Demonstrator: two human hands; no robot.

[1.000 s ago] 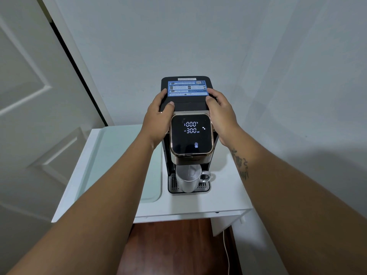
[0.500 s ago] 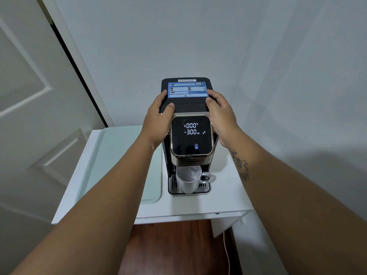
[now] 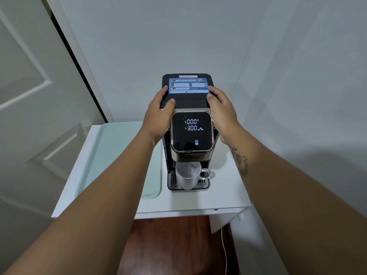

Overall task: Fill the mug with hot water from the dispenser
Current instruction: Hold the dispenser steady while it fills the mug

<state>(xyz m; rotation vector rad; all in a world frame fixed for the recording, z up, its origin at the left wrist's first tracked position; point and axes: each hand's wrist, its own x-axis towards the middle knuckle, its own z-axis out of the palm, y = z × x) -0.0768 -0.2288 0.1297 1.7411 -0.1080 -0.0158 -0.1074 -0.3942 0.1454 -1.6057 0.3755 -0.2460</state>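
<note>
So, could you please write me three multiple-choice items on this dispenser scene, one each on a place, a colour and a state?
1. Where does the mug stand?
A. on the drip tray under the dispenser's spout
B. on the floor
C. on top of the dispenser

2. What colour is the label on the dispenser top?
A. red
B. blue
C. yellow

3. What are the hands doing?
A. lifting the mug
B. hanging clear of everything
C. resting on either side of the dispenser

Answers:
1. A, the mug sits on the slotted tray below the screen.
2. B, the label is blue.
3. C, the left hand and the right hand flank the dispenser top.
</note>
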